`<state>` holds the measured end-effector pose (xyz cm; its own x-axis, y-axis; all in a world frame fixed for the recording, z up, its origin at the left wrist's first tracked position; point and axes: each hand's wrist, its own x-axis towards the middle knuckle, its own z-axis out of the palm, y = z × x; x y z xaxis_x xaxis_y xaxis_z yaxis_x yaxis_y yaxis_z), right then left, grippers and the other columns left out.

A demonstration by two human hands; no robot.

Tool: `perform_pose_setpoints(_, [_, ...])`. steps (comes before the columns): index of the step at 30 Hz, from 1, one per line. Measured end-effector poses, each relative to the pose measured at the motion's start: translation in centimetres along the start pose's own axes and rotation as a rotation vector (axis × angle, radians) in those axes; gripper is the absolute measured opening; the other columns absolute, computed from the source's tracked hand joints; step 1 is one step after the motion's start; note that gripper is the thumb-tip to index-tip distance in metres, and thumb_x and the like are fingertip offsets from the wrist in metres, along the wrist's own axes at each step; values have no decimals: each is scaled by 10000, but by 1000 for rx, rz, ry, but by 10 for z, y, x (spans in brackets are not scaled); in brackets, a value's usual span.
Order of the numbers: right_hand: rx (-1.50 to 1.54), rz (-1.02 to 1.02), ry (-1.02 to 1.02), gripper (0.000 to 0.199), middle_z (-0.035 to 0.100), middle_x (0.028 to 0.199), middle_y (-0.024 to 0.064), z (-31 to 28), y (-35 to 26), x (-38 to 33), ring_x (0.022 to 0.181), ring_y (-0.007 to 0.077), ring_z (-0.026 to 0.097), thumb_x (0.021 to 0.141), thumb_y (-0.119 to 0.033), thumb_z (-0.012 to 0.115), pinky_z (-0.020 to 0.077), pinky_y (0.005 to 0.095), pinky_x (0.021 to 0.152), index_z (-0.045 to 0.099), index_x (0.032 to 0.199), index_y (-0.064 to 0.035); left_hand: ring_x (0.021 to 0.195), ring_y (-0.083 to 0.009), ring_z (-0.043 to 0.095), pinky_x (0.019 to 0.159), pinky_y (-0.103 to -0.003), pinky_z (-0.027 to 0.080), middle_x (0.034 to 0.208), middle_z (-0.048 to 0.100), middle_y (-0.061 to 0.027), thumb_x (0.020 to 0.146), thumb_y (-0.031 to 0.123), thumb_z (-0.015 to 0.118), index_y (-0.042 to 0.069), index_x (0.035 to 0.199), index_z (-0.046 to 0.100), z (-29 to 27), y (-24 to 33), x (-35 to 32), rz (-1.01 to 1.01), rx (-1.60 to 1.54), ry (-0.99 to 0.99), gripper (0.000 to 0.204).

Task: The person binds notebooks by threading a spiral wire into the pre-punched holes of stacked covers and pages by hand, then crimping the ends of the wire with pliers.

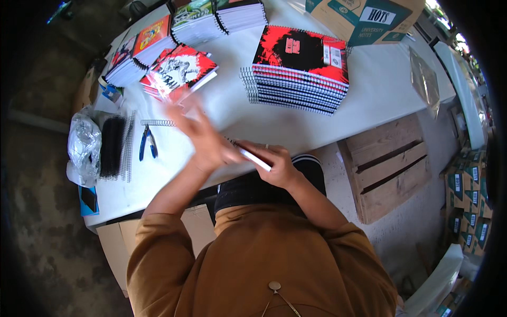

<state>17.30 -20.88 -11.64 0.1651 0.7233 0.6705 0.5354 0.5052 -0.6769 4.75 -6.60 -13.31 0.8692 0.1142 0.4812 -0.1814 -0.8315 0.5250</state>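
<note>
Take the stack of red-and-black notebooks (301,74) as the landmark: the thin pad (256,158), white page edge showing, is held on its near-left side, just in front of the bench (385,76). The right hand (275,164) has its fingers pinching the pad, while those of the left hand (206,140) are spread and blurred; whether any part of the left hand touches the pad I cannot tell. The step seems to be fine handwork along the pad's bound edge, which is mostly hidden. To do it well, the right pinch should be firm enough to keep the sheets flush without bowing the cover, and the pad is best held level so that the edge stays in sight. The left fingers would do better close together and light, working from one end of the edge to the other and never forcing a snag. The loose metal coil (158,122) and the blue-handled pliers (142,143), left of the stack and nearer the person, are well placed for a short reach; the red-and-white notebooks (182,71), also left of it, should stay clear of the left elbow.
</note>
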Motion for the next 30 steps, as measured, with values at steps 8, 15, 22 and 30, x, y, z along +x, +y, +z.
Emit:
perform_pose_setpoints(8, [-18,15,44,381,641,1019,148,3,-5,2,816,276,654,736,61,569,521,330,717,592,1109,-9,1158,-546,312,936,-679,191,1297,350,-246,704,751,440,65,1338,313,6,36,-13,156,875,145,942])
perform_pose_setpoints(15, [51,226,-4,478,634,1018,135,0,-2,-3,884,294,636,735,-23,624,510,336,737,544,1200,-101,1041,-510,407,925,-672,217,1161,375,-306,750,588,538,-126,1282,206,1,39,13,739,893,216,950])
perform_pose_setpoints(22, [207,269,86,399,632,1048,150,-1,1,-1,918,240,639,775,-65,641,501,298,772,561,1164,-34,1264,-523,114,982,-660,15,1383,135,-314,655,840,323,-123,1347,88,34,47,-14,297,582,195,1209])
perform_pose_setpoints(30, [286,375,64,288,624,837,195,-8,18,-10,760,358,609,738,-153,642,477,365,662,583,984,-15,1223,-358,345,1016,-519,158,1267,412,-175,862,580,376,57,1257,413,7,73,47,16,439,-81,657])
